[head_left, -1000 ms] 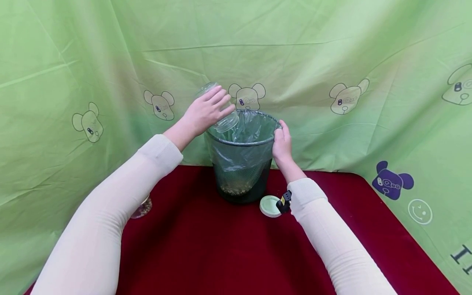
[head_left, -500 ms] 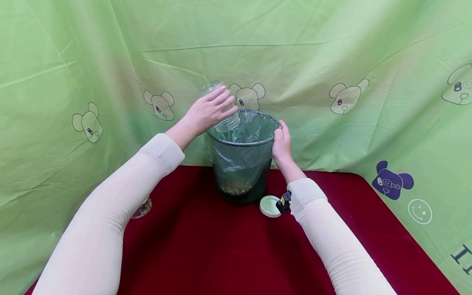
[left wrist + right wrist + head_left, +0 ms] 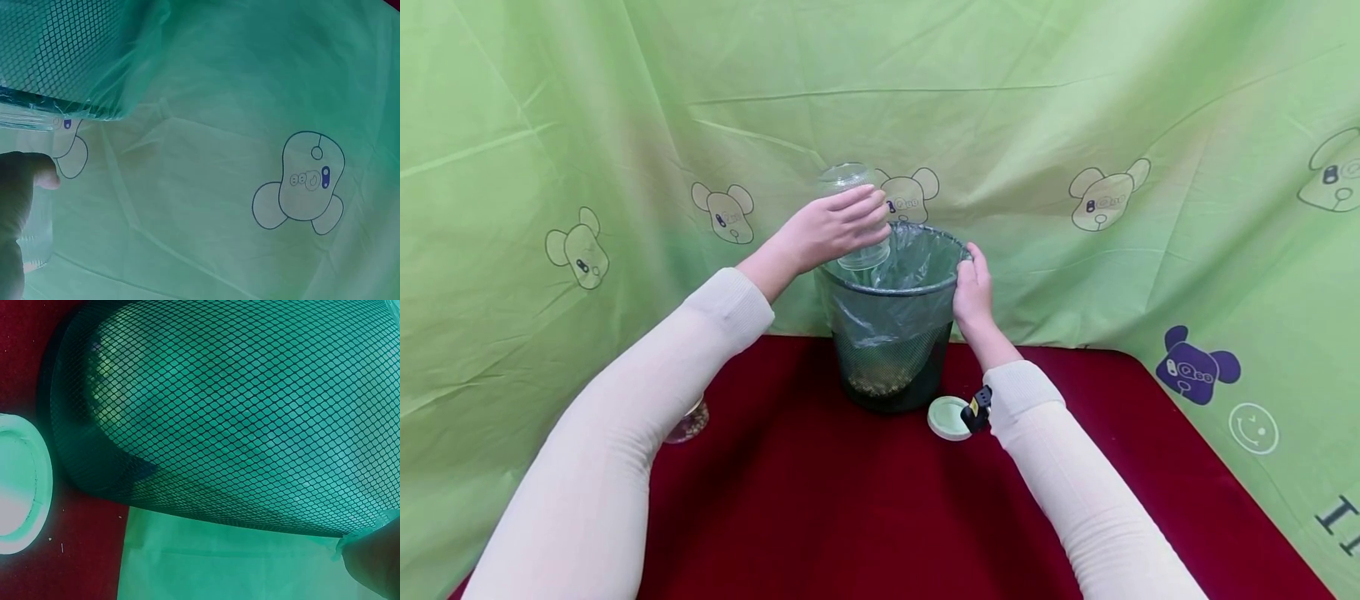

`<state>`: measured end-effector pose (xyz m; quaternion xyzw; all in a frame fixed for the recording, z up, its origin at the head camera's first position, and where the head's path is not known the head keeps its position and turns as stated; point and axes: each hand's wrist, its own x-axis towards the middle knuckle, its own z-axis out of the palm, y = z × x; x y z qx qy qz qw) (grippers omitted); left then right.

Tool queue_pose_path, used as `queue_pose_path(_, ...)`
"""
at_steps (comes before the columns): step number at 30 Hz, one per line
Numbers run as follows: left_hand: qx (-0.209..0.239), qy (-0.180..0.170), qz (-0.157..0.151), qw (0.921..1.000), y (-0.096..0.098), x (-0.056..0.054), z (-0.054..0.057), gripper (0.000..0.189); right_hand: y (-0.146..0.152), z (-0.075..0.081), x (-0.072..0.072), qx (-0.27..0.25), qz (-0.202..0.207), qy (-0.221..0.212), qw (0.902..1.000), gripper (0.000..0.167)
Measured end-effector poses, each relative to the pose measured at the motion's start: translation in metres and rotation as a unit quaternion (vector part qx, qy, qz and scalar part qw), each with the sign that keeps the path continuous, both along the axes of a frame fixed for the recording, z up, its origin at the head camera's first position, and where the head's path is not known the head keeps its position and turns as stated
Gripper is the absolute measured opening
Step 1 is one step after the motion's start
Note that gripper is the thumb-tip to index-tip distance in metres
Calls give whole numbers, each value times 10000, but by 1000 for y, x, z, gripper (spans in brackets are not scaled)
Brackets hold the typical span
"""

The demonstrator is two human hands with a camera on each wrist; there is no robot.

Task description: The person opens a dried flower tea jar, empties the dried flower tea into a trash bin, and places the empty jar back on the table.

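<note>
My left hand (image 3: pixel 842 223) grips a clear jar (image 3: pixel 846 177), turned mouth down over the left part of the bin's opening. No contents show inside the jar. The bin (image 3: pixel 891 350) is black mesh, lined with a clear plastic bag (image 3: pixel 917 250) folded over the rim. Through the mesh, a pale, grainy heap (image 3: pixel 112 381) shows at the bottom. My right hand (image 3: pixel 973 287) holds the bin's rim on the right side, thumb and fingers around its edge. In the left wrist view, the thumb (image 3: pixel 44 170) presses against the jar's wall.
A pale green round lid (image 3: pixel 949 418) lies on the red cloth (image 3: pixel 850 500) just right of the bin's base. Another clear container (image 3: pixel 691 423) with brownish bits stands at the left, partly hidden by my left sleeve. A green printed curtain (image 3: pixel 1000 125) hangs behind.
The jar has swung from a slant to nearly upside down, its base moving right. My left hand has shifted slightly right with it. My right hand and the bin look unmoved.
</note>
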<state>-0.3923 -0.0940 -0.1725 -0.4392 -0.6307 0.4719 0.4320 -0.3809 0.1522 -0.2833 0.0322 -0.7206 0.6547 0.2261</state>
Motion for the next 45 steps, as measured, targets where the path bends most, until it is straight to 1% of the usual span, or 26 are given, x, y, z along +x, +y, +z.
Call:
queue_pose_path(6, -358, 335, -84, 9988, 0, 0, 0, 59, 0, 1, 1, 9, -12, -20, 10000, 58)
queue_pose_path(15, -524, 506, -331, 9968, -2, 1, 0, 53, -1, 3, 0, -41, -3, -9, 10000, 59)
queue_pose_path(20, -765, 631, -388, 9943, -3, 2, 0, 50, -2, 3, -1, -37, -34, 7, 10000, 58)
queue_pose_path(24, -901, 664, -376, 9930, -5, 2, 0, 50, -2, 1, 0, -35, -23, 6, 10000, 58)
queue_pose_path(28, -941, 696, -356, 9925, -6, 1, -1, 51, -3, 1, 1, -42, -17, 14, 10000, 58)
queue_pose_path(35, -931, 815, -417, 9914, -8, 1, -2, 51, -4, 3, 0, -75, -16, 11, 10000, 58)
queue_pose_path(40, -908, 784, -468, 9917, -9, 1, -3, 48, -5, 3, 2, -55, 3, -2, 10000, 58)
queue_pose_path(45, -792, 733, -483, 9930, -11, 2, -3, 48, -5, 4, 3, -50, 72, -5, 10000, 57)
